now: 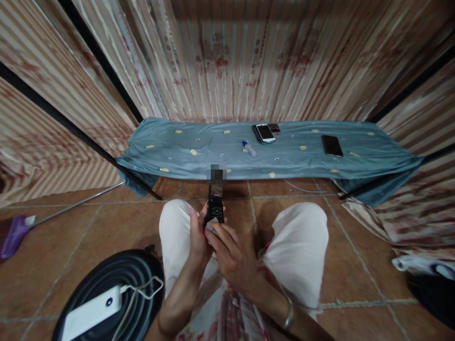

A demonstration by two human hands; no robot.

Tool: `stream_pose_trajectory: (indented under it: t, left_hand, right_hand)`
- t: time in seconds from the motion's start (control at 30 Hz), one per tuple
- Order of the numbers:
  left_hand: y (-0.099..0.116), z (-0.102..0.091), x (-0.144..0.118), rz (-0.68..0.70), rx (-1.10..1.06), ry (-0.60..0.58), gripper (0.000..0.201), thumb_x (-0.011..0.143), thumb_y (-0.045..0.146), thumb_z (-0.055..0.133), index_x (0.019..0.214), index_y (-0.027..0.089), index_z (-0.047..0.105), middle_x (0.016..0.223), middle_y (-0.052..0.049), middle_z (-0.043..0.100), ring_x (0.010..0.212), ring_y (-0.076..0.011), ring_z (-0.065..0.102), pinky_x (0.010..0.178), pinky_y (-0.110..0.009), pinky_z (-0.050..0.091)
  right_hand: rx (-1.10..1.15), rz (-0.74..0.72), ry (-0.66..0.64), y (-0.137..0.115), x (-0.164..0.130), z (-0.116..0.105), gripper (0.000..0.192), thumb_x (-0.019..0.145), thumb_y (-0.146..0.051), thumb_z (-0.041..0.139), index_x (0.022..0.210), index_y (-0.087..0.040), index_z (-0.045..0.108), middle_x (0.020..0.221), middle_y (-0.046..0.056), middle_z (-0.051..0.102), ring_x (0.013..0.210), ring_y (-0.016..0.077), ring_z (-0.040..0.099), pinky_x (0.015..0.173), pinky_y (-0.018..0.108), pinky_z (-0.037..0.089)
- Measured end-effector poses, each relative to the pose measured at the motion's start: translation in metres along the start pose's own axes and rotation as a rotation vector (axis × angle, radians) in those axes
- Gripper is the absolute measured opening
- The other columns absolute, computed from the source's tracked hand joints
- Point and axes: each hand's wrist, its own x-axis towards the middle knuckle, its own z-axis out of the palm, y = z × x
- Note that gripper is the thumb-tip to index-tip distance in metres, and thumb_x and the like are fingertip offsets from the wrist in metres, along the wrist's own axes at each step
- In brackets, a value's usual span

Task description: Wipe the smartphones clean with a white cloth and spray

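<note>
A black flip phone (216,207) stands unfolded above my lap, its keypad facing up and its screen half blurred out. My left hand (199,237) is closed around the phone's lower left side, with the thumb along the edge. My right hand (231,258) has its fingers bent over the lower keypad. Under those fingertips sits a small grey piece of cloth (212,224), pressed against the phone. Beyond the phone, a small clear bottle with a blue cap (250,148) lies on a blue patterned cloth (206,142).
On the blue cloth are a white-framed phone (265,133) stacked on a dark one, and a black phone (332,145). A white power bank (92,312) with a cable lies on a round black stool (142,265) at left. Black poles (103,61) flank the cloth; a purple broom (16,234) lies far left.
</note>
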Motion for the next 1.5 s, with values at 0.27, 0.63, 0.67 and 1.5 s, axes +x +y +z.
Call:
stream_pose_trajectory:
  t: [0.27, 0.63, 0.67, 1.5]
  left_hand:
    - [0.009, 0.002, 0.002, -0.149, -0.198, 0.012, 0.035, 0.096, 0.034, 0.044, 0.099, 0.01, 0.07, 0.088, -0.008, 0.075, 0.079, -0.0153, 0.071, 0.087, -0.032, 0.055]
    - [-0.003, 0.002, 0.004, -0.155, -0.13, -0.01, 0.026, 0.087, 0.03, 0.059, 0.103, 0.012, 0.069, 0.095, -0.008, 0.075, 0.097, -0.0214, 0.07, 0.091, -0.032, 0.052]
    - [-0.004, 0.004, 0.002, -0.153, -0.13, -0.002, 0.023, 0.087, 0.028, 0.06, 0.101, 0.014, 0.069, 0.095, -0.007, 0.075, 0.096, -0.0209, 0.07, 0.091, -0.032, 0.052]
    - [0.002, 0.003, 0.007, -0.048, 0.069, 0.043, 0.036, 0.067, 0.044, 0.078, 0.081, 0.015, 0.064, 0.064, 0.002, 0.067, 0.054, -0.0133, 0.062, 0.054, -0.024, 0.05]
  right_hand:
    - [0.031, -0.017, 0.032, -0.002, -0.009, 0.002, 0.043, 0.096, -0.007, 0.041, 0.139, -0.011, 0.047, 0.13, 0.016, 0.061, 0.127, 0.0228, 0.053, 0.104, 0.04, 0.051]
    - [0.287, 0.356, 0.068, 0.033, 0.002, 0.001, 0.048, 0.098, -0.015, 0.039, 0.144, -0.024, 0.044, 0.148, 0.009, 0.048, 0.134, 0.0196, 0.048, 0.111, 0.039, 0.043]
    - [0.352, 0.409, 0.1, 0.037, 0.004, 0.002, 0.046, 0.098, -0.017, 0.04, 0.143, -0.024, 0.047, 0.147, 0.008, 0.048, 0.134, 0.0195, 0.048, 0.112, 0.039, 0.042]
    - [1.642, 1.156, 0.282, 0.015, 0.007, 0.0, 0.03, 0.069, -0.04, 0.082, 0.092, -0.021, 0.077, 0.095, 0.004, 0.076, 0.086, 0.0195, 0.07, 0.077, 0.03, 0.056]
